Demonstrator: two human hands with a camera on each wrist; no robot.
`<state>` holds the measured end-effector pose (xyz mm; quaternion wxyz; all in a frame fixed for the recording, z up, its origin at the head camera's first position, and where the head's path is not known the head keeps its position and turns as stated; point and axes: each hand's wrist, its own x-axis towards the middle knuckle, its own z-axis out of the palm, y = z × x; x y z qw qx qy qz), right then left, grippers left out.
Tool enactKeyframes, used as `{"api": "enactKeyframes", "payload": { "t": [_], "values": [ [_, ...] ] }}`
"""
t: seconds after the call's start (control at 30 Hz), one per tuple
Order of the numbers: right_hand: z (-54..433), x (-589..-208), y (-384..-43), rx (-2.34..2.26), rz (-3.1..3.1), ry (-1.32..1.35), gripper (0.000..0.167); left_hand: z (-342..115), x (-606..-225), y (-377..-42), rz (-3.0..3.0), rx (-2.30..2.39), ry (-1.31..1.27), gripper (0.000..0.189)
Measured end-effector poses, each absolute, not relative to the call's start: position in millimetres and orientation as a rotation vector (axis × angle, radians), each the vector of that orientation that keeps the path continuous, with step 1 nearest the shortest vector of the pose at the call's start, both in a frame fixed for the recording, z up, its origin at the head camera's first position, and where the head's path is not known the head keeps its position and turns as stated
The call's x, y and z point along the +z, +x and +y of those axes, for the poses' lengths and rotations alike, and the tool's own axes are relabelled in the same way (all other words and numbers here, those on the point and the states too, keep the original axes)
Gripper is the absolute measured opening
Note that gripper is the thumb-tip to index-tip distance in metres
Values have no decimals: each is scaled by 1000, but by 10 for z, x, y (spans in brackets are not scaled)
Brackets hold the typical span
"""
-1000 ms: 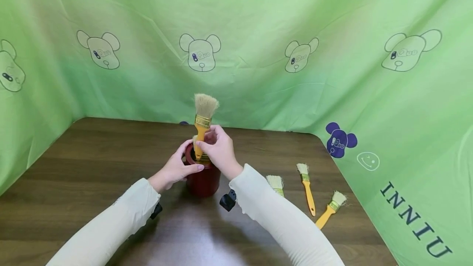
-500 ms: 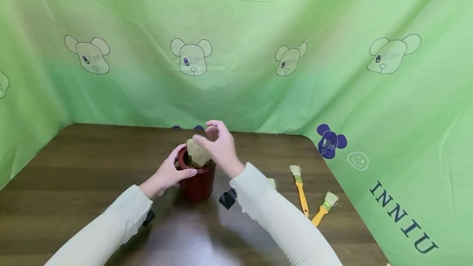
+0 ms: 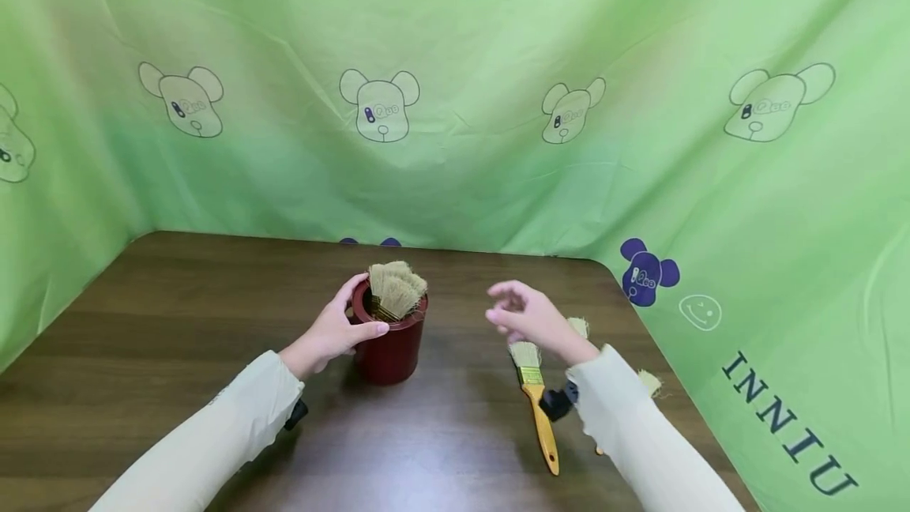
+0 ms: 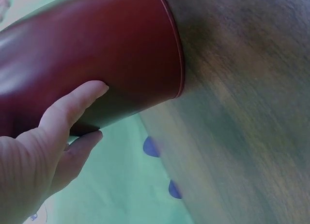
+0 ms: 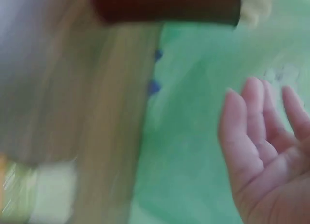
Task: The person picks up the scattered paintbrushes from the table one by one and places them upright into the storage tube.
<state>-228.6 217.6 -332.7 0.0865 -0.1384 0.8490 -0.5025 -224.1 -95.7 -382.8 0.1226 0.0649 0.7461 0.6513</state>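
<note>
A dark red cylindrical cup stands upright on the wooden table, several paintbrushes in it with pale bristles upward. My left hand grips its left side, thumb near the rim; in the left wrist view, fingers lie along the smooth red wall. Over the table, right of the cup, my right hand holds nothing, its fingers loosely bent; the right wrist view shows its bare palm. Just below that hand lies a paintbrush with a yellow handle, bristles pointing away from me.
Two more paintbrushes lie farther right, mostly hidden by the right arm: bristles of one show behind the wrist, those of the other beyond the sleeve. A green printed cloth hangs around the table's back and sides.
My right hand lowered a paintbrush into the cup, let go of it, and moved away right above the brushes on the table. The left hand has stayed on the cup.
</note>
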Motion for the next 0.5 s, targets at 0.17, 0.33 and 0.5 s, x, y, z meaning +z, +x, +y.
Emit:
{"api": "enactKeyframes", "payload": {
  "t": [0.17,0.33,0.5],
  "values": [
    [2642,-3507,-2188,-1389,2513,-389,52,-954,-3817,-2236,2188,1901,183,90],
    [2883,-3613,-2068,-1351,2562,-351,56,-968,-3810,-2237,2189,1904,170,89],
    [2968,-3748,-1902,-1309,2598,-295,61,-950,-3827,-2237,2173,1906,180,89]
  ]
}}
